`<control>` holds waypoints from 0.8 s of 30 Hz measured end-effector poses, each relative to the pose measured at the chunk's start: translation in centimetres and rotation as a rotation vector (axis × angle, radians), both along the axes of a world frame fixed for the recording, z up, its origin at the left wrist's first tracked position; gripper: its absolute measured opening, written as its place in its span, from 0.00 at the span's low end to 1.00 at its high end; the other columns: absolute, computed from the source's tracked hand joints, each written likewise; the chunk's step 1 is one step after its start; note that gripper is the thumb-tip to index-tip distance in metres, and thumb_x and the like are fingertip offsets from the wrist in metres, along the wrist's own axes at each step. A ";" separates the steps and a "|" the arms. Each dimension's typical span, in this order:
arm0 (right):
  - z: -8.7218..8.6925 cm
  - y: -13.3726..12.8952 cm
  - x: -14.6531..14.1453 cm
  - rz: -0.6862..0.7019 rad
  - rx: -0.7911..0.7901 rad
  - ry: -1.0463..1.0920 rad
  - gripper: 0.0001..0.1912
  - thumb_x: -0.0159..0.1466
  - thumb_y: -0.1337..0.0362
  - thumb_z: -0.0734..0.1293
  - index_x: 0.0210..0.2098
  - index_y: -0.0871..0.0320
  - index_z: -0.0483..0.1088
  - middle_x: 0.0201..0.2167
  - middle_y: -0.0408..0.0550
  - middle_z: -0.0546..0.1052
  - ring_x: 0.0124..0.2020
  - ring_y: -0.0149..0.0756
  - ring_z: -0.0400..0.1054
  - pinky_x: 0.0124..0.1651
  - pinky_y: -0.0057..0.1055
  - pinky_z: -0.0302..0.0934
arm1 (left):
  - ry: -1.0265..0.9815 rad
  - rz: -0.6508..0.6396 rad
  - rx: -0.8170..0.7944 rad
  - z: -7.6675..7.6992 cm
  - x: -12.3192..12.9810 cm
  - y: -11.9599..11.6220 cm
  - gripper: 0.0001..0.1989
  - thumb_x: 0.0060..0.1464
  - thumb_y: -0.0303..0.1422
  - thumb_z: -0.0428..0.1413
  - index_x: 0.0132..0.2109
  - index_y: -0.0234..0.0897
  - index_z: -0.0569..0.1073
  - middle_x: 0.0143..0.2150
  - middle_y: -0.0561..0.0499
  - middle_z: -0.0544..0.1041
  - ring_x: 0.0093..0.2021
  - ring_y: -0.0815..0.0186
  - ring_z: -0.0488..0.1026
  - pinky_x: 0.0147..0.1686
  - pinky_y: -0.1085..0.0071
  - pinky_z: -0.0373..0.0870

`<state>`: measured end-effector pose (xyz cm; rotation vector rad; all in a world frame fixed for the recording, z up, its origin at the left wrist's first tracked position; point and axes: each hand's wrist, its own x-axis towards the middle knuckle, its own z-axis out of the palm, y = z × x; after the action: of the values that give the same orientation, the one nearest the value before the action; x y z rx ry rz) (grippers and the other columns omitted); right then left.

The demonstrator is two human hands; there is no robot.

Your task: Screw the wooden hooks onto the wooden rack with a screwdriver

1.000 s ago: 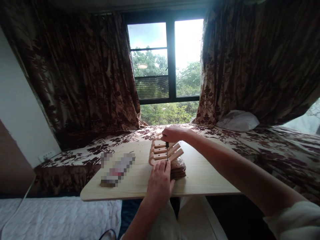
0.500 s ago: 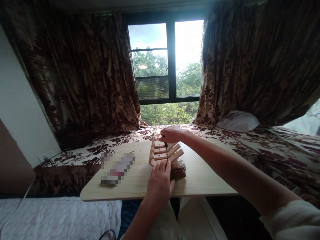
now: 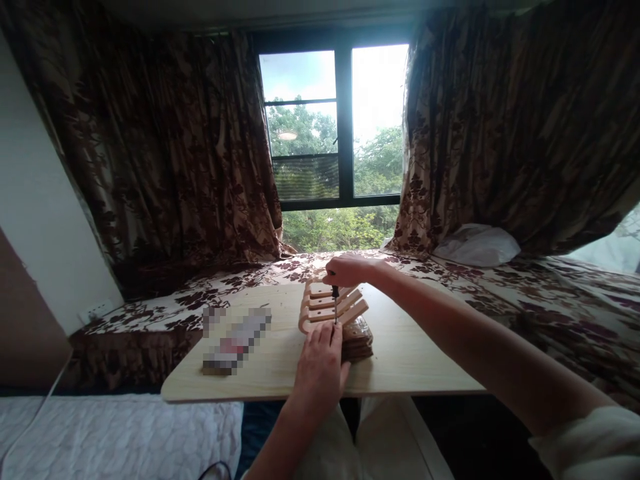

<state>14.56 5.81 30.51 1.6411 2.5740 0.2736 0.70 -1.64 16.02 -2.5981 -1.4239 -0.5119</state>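
My right hand [image 3: 350, 269] is closed round the dark handle of an upright screwdriver [image 3: 335, 300]. Its thin shaft points down to the near end of a pale wooden rack [image 3: 327, 313] with curved, slanting slats and small dark holes. My left hand [image 3: 321, 360] rests on the near end of the rack, its fingertips around the screwdriver's tip; the tip itself is hidden. Beside that hand, under the rack's right side, lies a brown stack in clear wrap [image 3: 361, 339].
The light wooden table [image 3: 410, 363] holds a blurred box [image 3: 237, 340] on the left. Behind it are a flower-patterned cover, a white plastic bag [image 3: 477, 243], curtains and a window. A white quilted cover [image 3: 120, 433] lies at the lower left.
My right hand and the screwdriver have shifted very slightly right and down in the picture, and the hand has turned a little. My left hand stays on the rack.
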 end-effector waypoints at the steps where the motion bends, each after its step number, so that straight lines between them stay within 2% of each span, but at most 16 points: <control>1: 0.1 -0.1 0.0 0.003 -0.001 0.002 0.14 0.66 0.57 0.63 0.47 0.60 0.69 0.44 0.49 0.73 0.39 0.36 0.70 0.41 0.39 0.67 | 0.000 0.000 0.000 0.0 0.0 0.0 0.30 0.53 0.29 0.53 0.63 0.29 0.59 0.62 0.39 0.62 0.63 0.51 0.57 0.63 0.55 0.51; 6: 0.8 -1.0 0.0 0.052 -0.018 0.021 0.13 0.66 0.58 0.63 0.46 0.60 0.69 0.44 0.49 0.73 0.40 0.37 0.70 0.42 0.39 0.66 | -0.011 -0.005 0.006 -0.2 0.0 0.1 0.30 0.53 0.30 0.52 0.63 0.29 0.58 0.62 0.38 0.62 0.63 0.52 0.56 0.63 0.55 0.51; 13: 0.0 0.0 0.1 0.012 -0.014 0.031 0.14 0.67 0.58 0.63 0.48 0.60 0.68 0.45 0.50 0.73 0.41 0.37 0.70 0.42 0.40 0.66 | -0.012 -0.011 0.002 0.0 0.0 0.0 0.31 0.53 0.30 0.53 0.63 0.28 0.58 0.63 0.38 0.61 0.64 0.52 0.55 0.64 0.56 0.49; 18: 0.6 -0.2 0.2 0.025 -0.025 0.035 0.14 0.66 0.58 0.63 0.46 0.60 0.69 0.43 0.49 0.73 0.39 0.36 0.70 0.40 0.38 0.67 | -0.012 0.000 0.016 -0.2 0.1 0.2 0.30 0.52 0.29 0.53 0.62 0.29 0.60 0.62 0.38 0.63 0.62 0.51 0.57 0.62 0.55 0.53; 24: 0.4 -0.3 0.2 0.053 -0.037 0.050 0.13 0.66 0.58 0.63 0.46 0.60 0.69 0.44 0.49 0.73 0.40 0.36 0.70 0.41 0.38 0.66 | -0.022 -0.013 0.003 -0.2 0.0 0.0 0.31 0.53 0.30 0.53 0.63 0.28 0.58 0.63 0.38 0.61 0.64 0.52 0.55 0.64 0.57 0.50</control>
<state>14.71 5.53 30.93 1.5900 2.6452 0.1899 0.69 -1.66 15.82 -2.6084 -1.4128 -0.5452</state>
